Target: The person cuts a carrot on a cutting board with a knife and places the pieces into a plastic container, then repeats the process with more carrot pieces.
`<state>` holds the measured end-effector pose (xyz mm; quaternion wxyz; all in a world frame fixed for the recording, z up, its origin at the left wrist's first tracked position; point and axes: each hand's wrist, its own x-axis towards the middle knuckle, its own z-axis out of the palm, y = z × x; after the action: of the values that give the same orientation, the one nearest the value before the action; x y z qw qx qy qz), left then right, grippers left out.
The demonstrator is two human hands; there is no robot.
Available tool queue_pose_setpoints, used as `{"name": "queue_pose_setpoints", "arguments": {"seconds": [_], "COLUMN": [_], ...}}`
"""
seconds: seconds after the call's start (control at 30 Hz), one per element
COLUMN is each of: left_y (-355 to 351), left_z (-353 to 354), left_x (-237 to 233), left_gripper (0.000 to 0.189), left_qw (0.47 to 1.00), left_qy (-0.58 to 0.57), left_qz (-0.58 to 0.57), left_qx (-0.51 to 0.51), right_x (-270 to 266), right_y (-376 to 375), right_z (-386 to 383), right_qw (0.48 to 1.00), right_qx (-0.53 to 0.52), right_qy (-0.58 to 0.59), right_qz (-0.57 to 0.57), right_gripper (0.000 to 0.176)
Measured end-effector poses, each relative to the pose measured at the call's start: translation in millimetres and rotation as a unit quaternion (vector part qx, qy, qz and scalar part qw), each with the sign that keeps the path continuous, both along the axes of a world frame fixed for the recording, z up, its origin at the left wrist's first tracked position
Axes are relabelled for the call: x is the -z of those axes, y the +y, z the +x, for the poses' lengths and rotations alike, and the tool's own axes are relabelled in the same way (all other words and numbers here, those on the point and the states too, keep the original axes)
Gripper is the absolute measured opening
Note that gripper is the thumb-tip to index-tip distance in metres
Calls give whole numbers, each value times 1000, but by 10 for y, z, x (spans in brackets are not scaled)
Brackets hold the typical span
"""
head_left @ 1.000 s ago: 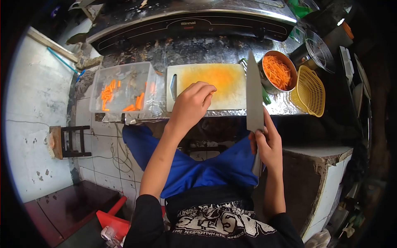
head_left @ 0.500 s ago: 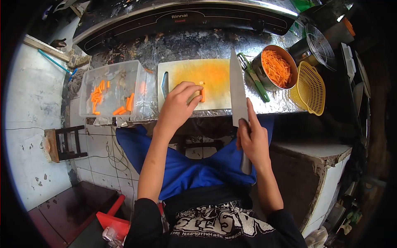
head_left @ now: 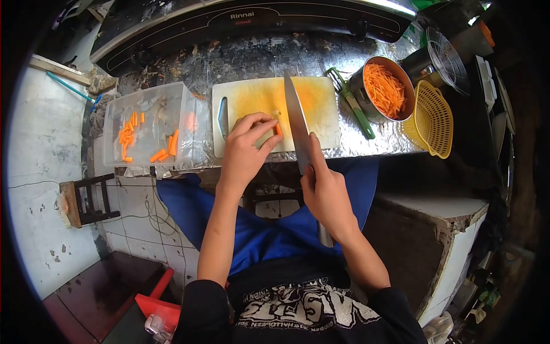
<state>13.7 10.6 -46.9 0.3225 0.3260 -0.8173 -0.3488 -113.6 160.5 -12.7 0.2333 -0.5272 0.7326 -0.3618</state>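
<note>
A short piece of carrot [head_left: 279, 129] stands out between the fingertips of my left hand [head_left: 247, 143], low over the cutting board [head_left: 321, 123]. The board is white, stained orange and yellow, with a slot handle at its left end. My right hand [head_left: 325, 192] is closed around the handle of a large kitchen knife [head_left: 296, 123]. Its long blade points away from me over the board, just right of the carrot and apart from it. A small pale scrap lies beyond my left fingertips.
Left of the board, a clear plastic container [head_left: 150, 123] holds several carrot pieces. To the right are a green-handled peeler [head_left: 360, 117], a pot [head_left: 408, 83] of carrot strips and a yellow basket [head_left: 431, 129]. A black stove [head_left: 246, 28] runs along the back.
My right hand has swung the knife left, from the board's right edge to beside the carrot. My left hand keeps its grip on the carrot piece. The view has shifted slightly.
</note>
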Motion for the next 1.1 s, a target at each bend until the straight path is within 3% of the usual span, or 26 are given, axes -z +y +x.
{"name": "queue_pose_setpoints", "arguments": {"seconds": [0.27,0.43,0.77,1.1], "left_y": [50,37,-61,-16], "left_z": [-3,-3,57,-4], "left_x": [85,74,18,45], "left_gripper": [33,29,27,28], "left_qw": [999,998,998,1000], "left_qy": [24,-6,-27,-21], "left_qz": [-15,-55,-19,-21], "left_qx": [-33,0,53,7], "right_x": [27,8,80,0], "right_y": [-57,-37,-62,46], "right_z": [98,118,157,201], "right_qw": [998,998,999,999], "right_qx": [-19,-21,-11,-6], "right_qy": [54,51,32,35], "right_qz": [21,28,27,19], "right_gripper": [76,76,76,79]}}
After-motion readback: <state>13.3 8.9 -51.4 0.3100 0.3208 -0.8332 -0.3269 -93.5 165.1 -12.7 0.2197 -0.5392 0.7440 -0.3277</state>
